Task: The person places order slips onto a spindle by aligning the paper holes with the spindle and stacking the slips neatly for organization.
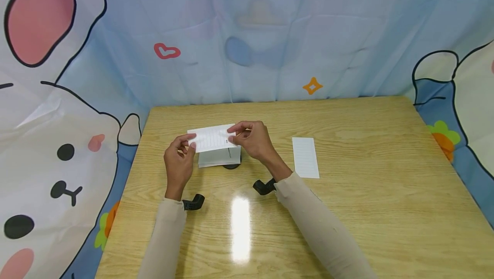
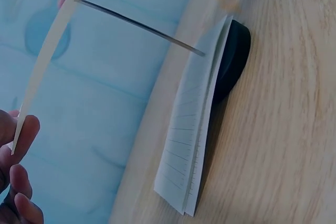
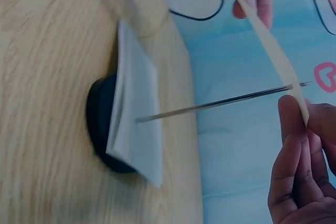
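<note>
The left hand (image 1: 179, 163) has thumb and fingers clamped on one end of a slip (image 1: 210, 138); the right hand's (image 1: 252, 139) are pinched on the other end, just beside where a thin spike (image 2: 142, 24) pokes through. The slip is white, ruled and slightly bowed, held raised over a stack (image 1: 218, 158) pierced low on the spike, against its black base (image 2: 233, 59) on the bench (image 1: 347, 210).
</note>
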{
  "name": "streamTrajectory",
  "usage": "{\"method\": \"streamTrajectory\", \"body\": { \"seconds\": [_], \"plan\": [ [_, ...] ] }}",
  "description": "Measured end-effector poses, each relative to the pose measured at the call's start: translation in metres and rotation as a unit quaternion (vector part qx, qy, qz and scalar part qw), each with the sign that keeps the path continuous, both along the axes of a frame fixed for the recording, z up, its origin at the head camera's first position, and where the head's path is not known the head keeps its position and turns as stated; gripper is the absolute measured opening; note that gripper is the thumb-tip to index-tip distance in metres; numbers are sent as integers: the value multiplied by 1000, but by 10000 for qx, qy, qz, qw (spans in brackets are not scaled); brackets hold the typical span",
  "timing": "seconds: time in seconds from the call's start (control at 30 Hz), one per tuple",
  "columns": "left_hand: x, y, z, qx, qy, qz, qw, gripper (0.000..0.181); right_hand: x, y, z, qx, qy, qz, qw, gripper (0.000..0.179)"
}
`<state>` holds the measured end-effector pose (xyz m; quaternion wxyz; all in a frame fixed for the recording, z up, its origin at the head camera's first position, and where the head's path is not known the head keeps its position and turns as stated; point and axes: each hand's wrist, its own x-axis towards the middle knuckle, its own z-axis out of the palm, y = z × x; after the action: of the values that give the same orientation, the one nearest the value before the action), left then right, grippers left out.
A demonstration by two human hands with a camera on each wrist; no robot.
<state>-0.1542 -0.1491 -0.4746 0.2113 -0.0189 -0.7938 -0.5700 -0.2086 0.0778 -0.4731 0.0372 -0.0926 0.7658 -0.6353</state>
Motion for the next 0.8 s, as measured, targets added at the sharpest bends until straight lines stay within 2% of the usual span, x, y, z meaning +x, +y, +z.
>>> {"method": "streamTrajectory", "body": {
  "seconds": [0.17, 0.6, 0.8],
  "plan": [
    [0, 0, -2, -40, -56, 12, 10000, 21, 2, 0, -7, 85, -167, -51, 9998, 13],
    [-2, -1, -13, -105, -98, 31, 9999, 22, 2, -1, -18, 115, -204, -104, 9997, 15],
    [-6, -2, -21, -82, -315, 67, 9994, 22, 3, -1, -22, 225, -183, -126, 9995, 14]
  ]
}}
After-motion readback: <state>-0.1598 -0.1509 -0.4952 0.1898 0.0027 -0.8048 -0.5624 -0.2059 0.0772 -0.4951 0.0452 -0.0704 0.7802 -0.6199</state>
